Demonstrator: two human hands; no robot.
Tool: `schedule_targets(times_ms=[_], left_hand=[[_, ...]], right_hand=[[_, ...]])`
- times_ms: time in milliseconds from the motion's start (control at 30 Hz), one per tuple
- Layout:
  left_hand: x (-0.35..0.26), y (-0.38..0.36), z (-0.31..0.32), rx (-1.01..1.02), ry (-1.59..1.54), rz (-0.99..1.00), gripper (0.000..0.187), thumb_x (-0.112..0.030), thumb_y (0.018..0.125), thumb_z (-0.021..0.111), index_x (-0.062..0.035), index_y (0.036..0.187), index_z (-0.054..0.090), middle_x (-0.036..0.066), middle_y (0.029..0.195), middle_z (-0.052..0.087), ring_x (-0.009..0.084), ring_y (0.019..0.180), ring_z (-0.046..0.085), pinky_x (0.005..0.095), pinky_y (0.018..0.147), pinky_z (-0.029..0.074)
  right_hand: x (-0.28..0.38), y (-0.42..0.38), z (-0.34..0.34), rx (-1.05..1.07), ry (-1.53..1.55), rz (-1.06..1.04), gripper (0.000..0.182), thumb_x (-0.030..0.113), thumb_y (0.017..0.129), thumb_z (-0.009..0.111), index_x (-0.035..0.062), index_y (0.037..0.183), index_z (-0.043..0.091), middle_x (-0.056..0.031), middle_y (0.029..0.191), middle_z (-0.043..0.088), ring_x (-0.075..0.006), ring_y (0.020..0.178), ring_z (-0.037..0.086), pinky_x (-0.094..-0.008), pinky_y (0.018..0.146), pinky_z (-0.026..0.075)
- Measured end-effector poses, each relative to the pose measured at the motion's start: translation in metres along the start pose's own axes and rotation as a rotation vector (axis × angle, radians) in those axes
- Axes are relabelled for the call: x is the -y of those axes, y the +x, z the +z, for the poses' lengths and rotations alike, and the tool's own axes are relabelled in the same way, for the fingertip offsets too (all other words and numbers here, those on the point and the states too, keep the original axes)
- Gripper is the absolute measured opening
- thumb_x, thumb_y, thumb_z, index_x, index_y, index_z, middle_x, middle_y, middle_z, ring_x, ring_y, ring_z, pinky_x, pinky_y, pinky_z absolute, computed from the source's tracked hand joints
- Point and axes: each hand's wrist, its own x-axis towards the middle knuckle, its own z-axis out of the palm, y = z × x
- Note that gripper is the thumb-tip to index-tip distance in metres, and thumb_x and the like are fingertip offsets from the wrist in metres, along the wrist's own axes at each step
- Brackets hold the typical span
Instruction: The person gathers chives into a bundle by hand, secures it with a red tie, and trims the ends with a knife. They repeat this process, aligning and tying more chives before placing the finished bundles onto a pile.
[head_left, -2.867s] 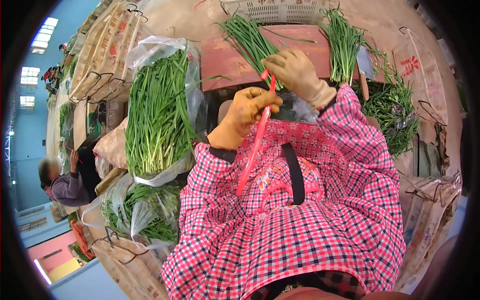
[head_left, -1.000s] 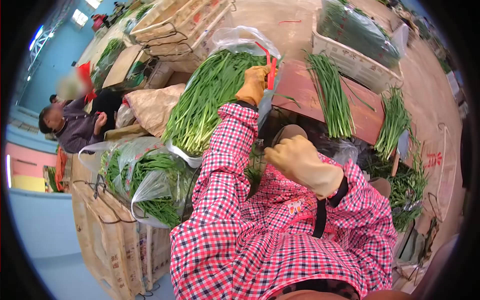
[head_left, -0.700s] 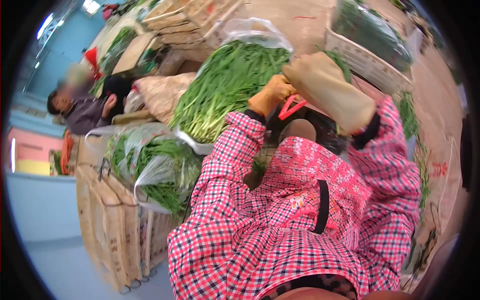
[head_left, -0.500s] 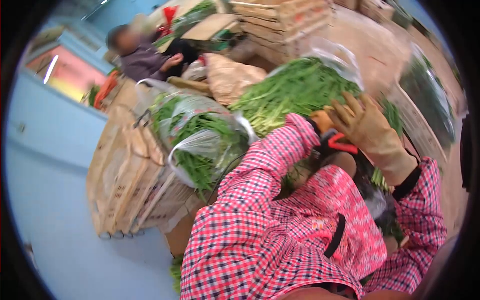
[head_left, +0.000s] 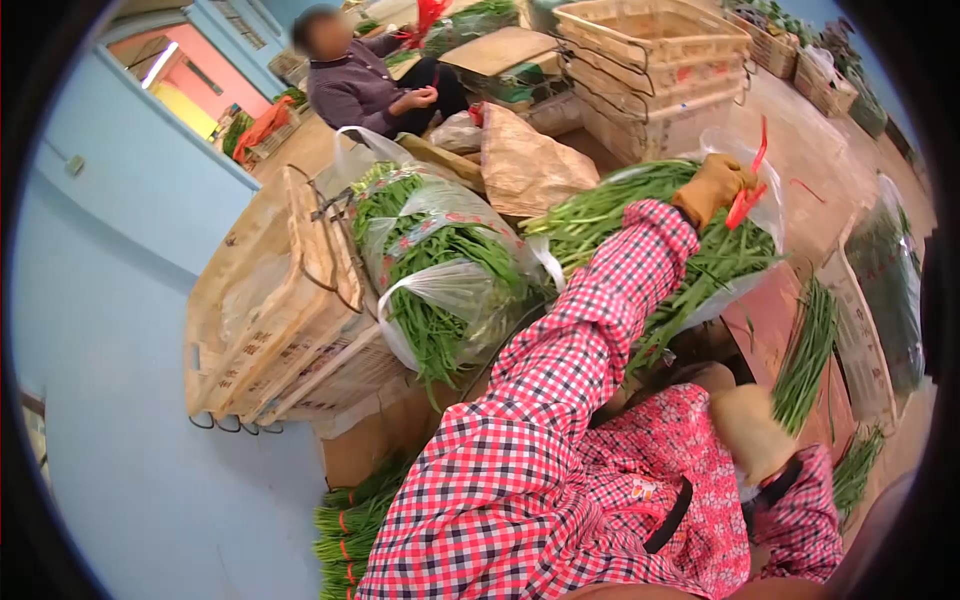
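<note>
- Head view: the left hand (head_left: 712, 188) has gloved fingers curled tight round red ties (head_left: 742, 208), above bagged greens (head_left: 580, 215).
- These ties look light, limp and possibly slippery, best pinched near the fold.
- The right hand (head_left: 752, 432), blurred, is nearest the long green bundle (head_left: 806, 355); I cannot tell its finger state.
- Bag plastic and the reddish worktop (head_left: 768, 335) edge sit close; upward looks roomiest.
</note>
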Motion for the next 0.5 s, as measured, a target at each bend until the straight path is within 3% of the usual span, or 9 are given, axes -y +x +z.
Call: schedule_targets(times_ms=[33,133,167,233,333,400,433,467,500], left_hand=[[0.008,0.003,0.017,-0.037,0.234,0.01,0.022,-0.025,0.083,0.072,-0.0044,0.077,0.076,0.011,0.07,0.071,0.0184,0.064,0.069,0.036,0.055,0.05],[0.003,-0.053,0.098,0.93,1.163,0.28,0.031,-0.034,0.078,0.07,-0.0037,0.069,0.071,0.011,0.064,0.068,0.0188,0.064,0.069,0.0393,0.056,0.051],[0.025,-0.078,0.12,1.035,0.811,0.574,0.029,-0.031,0.078,0.071,-0.0028,0.073,0.07,0.014,0.07,0.068,0.0272,0.067,0.067,0.043,0.06,0.052],[0.034,-0.115,0.129,1.233,0.112,0.892,0.023,-0.024,0.08,0.071,-0.0013,0.078,0.067,0.018,0.08,0.068,0.035,0.071,0.066,0.0452,0.065,0.053],[-0.057,-0.133,0.06,1.119,-0.324,1.064,0.017,-0.016,0.086,0.066,0.0005,0.081,0.068,0.018,0.086,0.069,0.0325,0.076,0.067,0.041,0.069,0.055],[-0.074,-0.131,0.03,0.666,-0.354,0.582,0.017,-0.013,0.088,0.063,0.0027,0.085,0.069,0.019,0.092,0.071,0.0313,0.079,0.068,0.0389,0.072,0.056],[-0.073,-0.129,0.029,0.329,-0.324,0.038,0.019,-0.013,0.089,0.062,0.0043,0.089,0.069,0.021,0.096,0.071,0.0309,0.08,0.069,0.0381,0.074,0.056],[-0.031,-0.105,0.026,0.236,-0.454,0.225,0.016,-0.01,0.088,0.064,0.0044,0.093,0.069,0.019,0.096,0.071,0.0283,0.08,0.069,0.0378,0.073,0.057],[-0.01,-0.088,0.038,0.201,-0.63,0.22,0.016,-0.007,0.087,0.065,0.0051,0.096,0.069,0.018,0.096,0.071,0.0275,0.079,0.069,0.0382,0.072,0.057]], right_hand=[[0.012,-0.001,0.015,0.087,0.104,-0.145,0.016,0.022,0.081,0.062,0.0121,0.088,0.072,-0.014,0.075,0.066,-0.0337,0.066,0.063,-0.0417,0.063,0.05],[0.035,0.016,-0.114,-0.01,0.24,-0.328,0.018,0.02,0.088,0.061,0.0098,0.097,0.072,-0.0098,0.075,0.067,-0.0262,0.071,0.067,-0.0367,0.068,0.057],[0.011,0.027,-0.125,-0.065,0.17,-0.309,0.017,0.019,0.087,0.063,0.0092,0.097,0.072,-0.0091,0.076,0.068,-0.0244,0.071,0.067,-0.0359,0.068,0.057],[-0.07,0.045,-0.106,-0.079,-0.06,-0.068,0.017,0.017,0.084,0.066,0.0081,0.096,0.073,-0.0076,0.078,0.07,-0.0206,0.072,0.068,-0.0344,0.069,0.057],[-0.137,0.034,-0.082,0.147,-0.115,0.166,0.017,0.014,0.081,0.072,0.0063,0.095,0.075,-0.0054,0.081,0.073,-0.015,0.073,0.068,-0.0322,0.07,0.056],[-0.095,0.015,-0.098,0.29,0.368,0.037,0.018,0.012,0.078,0.075,0.0051,0.095,0.076,-0.0039,0.084,0.075,-0.0113,0.074,0.069,-0.0307,0.071,0.056],[-0.061,0.003,-0.121,0.487,0.77,0.168,0.015,0.01,0.085,0.072,0.0033,0.098,0.074,-0.0086,0.09,0.075,-0.0122,0.087,0.071,-0.029,0.075,0.056],[-0.06,-0.007,-0.101,0.329,0.901,0.139,0.016,0.011,0.086,0.071,0.002,0.099,0.074,-0.0075,0.088,0.075,-0.0127,0.086,0.07,-0.0285,0.077,0.055],[-0.06,-0.025,-0.075,0.162,1.034,0.139,0.017,0.012,0.087,0.071,0.0007,0.101,0.074,-0.0065,0.087,0.075,-0.0132,0.085,0.07,-0.028,0.079,0.054]])
